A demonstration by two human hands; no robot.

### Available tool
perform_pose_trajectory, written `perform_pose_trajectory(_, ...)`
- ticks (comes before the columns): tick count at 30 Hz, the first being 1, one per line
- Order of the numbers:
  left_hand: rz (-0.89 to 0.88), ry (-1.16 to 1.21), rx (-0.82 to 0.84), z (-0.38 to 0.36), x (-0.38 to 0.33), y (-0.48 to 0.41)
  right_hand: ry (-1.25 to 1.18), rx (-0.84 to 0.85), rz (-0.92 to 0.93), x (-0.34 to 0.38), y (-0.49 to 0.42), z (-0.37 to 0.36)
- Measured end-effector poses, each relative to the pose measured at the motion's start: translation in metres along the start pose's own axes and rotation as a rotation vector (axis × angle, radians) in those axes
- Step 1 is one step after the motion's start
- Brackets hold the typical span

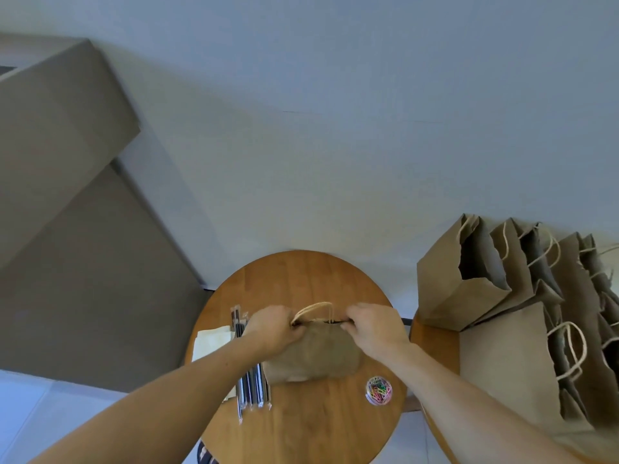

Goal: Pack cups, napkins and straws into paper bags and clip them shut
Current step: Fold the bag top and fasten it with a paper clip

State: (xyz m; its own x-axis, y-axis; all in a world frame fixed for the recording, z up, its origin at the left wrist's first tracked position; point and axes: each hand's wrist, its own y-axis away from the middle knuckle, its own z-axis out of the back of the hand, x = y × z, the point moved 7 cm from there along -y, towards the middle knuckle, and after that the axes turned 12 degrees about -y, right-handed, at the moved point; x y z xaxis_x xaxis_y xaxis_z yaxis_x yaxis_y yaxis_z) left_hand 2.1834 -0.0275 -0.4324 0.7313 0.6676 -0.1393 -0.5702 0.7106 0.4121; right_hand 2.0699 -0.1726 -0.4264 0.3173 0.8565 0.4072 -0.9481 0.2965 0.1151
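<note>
A brown paper bag (313,358) stands on the round wooden table (301,423), its twine handle (313,309) sticking up between my hands. My left hand (273,329) pinches the left end of the bag's top edge. My right hand (371,324) pinches the right end, and the mouth is pressed nearly closed. Wrapped straws (251,385) lie left of the bag, partly under my left forearm. White napkins (212,343) lie further left. A small clear tub of coloured paper clips (378,390) sits right of the bag. No cups are visible.
Several open brown paper bags (502,296) with twine handles stand on a second wooden table (432,356) at the right. A pale wall rises behind both tables. A grey-brown stepped structure (67,195) fills the left side.
</note>
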Motion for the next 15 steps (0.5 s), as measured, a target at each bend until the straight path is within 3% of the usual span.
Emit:
perform_pose_trajectory(7,0.048,0.082,-0.271,0.000,0.000,0.010,-0.084,-0.056,0.037,-0.004,0.007,-0.002)
perform_pose_trajectory(10,-0.015,0.129,-0.247,-0.002,0.000,0.008,-0.190,-0.133,0.100,-0.004,0.015,0.004)
perform_pose_trajectory(12,-0.029,0.143,-0.189,-0.005,0.003,0.006,-0.340,-0.308,0.119,-0.013,0.024,0.015)
perform_pose_trajectory(15,-0.001,0.189,-0.135,-0.013,0.011,0.006,-0.558,-0.496,-0.170,-0.067,0.039,0.007)
